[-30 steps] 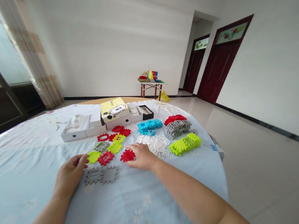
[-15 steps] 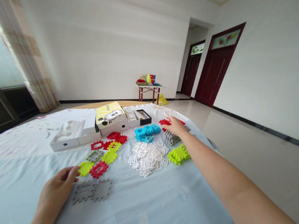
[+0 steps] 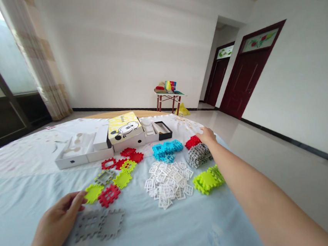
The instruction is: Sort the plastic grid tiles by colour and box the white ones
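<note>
My right hand [image 3: 206,136] reaches far across the table to the red pile of toothed tiles [image 3: 192,141] and rests on its right end, fingers curled down; what they hold is hidden. Just below lies the grey pile [image 3: 199,155]. My left hand [image 3: 58,218] lies near the front left, fingers loosely stretched, fingertips at a yellow-green tile [image 3: 93,193] and above two joined grey tiles [image 3: 100,225]. A red tile [image 3: 109,195] lies beside them. It holds nothing.
White tiles [image 3: 168,183], blue tiles [image 3: 166,149] and a yellow-green pile [image 3: 207,180] lie mid-table on a light blue cloth [image 3: 168,231]. Open white boxes [image 3: 79,150] and a yellow cartoon box [image 3: 124,127] stand behind. The table's right edge drops to the floor. A small red table [image 3: 167,97] stands by the wall.
My right hand left the red tile near the front and stretched out to the red pile at the far right. The left hand has stayed by the yellow-green tile.
</note>
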A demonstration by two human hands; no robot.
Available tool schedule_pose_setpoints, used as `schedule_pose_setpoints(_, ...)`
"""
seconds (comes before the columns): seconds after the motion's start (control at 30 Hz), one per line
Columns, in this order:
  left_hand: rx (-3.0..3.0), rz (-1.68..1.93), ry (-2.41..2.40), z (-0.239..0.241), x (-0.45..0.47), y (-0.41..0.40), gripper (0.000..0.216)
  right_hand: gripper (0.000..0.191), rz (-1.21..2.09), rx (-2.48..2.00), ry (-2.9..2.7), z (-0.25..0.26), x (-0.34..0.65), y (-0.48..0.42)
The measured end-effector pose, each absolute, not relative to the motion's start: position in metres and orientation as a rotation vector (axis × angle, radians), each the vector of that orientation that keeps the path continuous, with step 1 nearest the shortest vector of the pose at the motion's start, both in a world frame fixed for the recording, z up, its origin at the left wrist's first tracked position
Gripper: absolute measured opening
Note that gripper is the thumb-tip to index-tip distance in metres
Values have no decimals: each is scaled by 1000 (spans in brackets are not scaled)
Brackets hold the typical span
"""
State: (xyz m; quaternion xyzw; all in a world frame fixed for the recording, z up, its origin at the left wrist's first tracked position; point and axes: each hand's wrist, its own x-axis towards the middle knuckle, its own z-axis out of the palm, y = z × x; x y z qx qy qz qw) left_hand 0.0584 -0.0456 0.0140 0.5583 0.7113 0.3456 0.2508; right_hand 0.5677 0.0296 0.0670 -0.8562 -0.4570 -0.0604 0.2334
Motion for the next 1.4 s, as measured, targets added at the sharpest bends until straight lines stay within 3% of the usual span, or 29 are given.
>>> schedule_pose_setpoints(0.2, 1590, 1011, 1881, 10, 59, -47, 53, 37, -211, -2032, -1517, 77, 511, 18)
schedule_pose_setpoints(0.53, 1623, 1125, 1774, 4, 57, -50, 45, 27, 116, -1445, -2129, 48, 347, -4)
schedule_pose_setpoints(0.77, 1554, 1171, 1730, 2, 56, -51, 46, 37, 188, -1597, -2140, 29, 305, 36)
schedule_pose_setpoints(1.03, 1420, 1325, 1707, 0, 54, -52, 44, 64, 341, -1872, -2107, 14, 273, 74)
schedule_pose_setpoints(1.4, 1317, 1598, 1654, -3, 49, -49, 46, 62, 431, -1431, -2437, 12, 248, 17)
